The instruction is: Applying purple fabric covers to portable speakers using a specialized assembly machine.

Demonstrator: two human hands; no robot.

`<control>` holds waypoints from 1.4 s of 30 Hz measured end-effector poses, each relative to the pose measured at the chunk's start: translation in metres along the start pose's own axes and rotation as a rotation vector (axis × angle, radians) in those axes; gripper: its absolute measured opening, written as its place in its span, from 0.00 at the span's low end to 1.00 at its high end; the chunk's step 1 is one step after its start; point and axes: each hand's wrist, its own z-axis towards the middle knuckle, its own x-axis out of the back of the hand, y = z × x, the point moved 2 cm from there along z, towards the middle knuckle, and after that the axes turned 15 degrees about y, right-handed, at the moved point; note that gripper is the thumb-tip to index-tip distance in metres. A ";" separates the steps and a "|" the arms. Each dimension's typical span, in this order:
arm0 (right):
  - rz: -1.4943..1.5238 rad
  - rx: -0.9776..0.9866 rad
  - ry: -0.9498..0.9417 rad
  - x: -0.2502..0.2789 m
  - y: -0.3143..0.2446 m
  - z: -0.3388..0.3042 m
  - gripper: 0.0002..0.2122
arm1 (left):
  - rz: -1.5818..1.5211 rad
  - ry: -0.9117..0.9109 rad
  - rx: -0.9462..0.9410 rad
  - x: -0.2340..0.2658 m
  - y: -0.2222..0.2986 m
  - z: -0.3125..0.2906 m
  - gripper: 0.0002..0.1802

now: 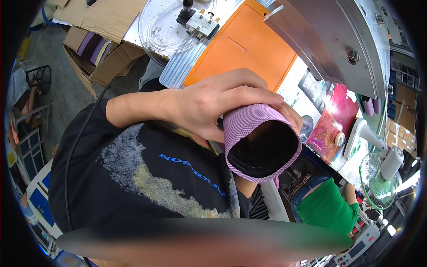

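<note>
A pink mesh-covered tube [242,118] with a dark, hollow-looking black inside is held in front of my chest, its wide end facing me. My left hand [213,100] is closed round its upper side, the fingers curled over the far edge and the thumb on the near side. Below the tube a bit of my right arm or hand [244,186] shows; its fingers are hidden behind the tube, so its hold cannot be made out.
Past my hand lies an orange board [242,46]. A metal machine part [329,40] juts over the bench at upper right. A small valve block [202,24] sits by coiled clear tubing. A cardboard box [104,62], a fan [382,178] and a person in green [329,207] are nearby.
</note>
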 end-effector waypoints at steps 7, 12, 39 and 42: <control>-0.061 0.060 -0.040 0.004 -0.003 -0.001 0.18 | 0.003 0.052 -0.028 -0.003 -0.002 -0.004 0.41; -0.010 0.106 -0.045 0.005 -0.004 -0.007 0.18 | -0.065 0.069 0.025 -0.004 -0.011 -0.014 0.40; -0.151 0.181 0.071 0.021 0.034 0.000 0.49 | 0.073 0.328 -0.169 -0.004 -0.017 -0.022 0.28; 0.016 0.006 0.125 0.011 0.039 0.007 0.53 | -0.085 0.335 -0.070 0.005 -0.008 -0.013 0.34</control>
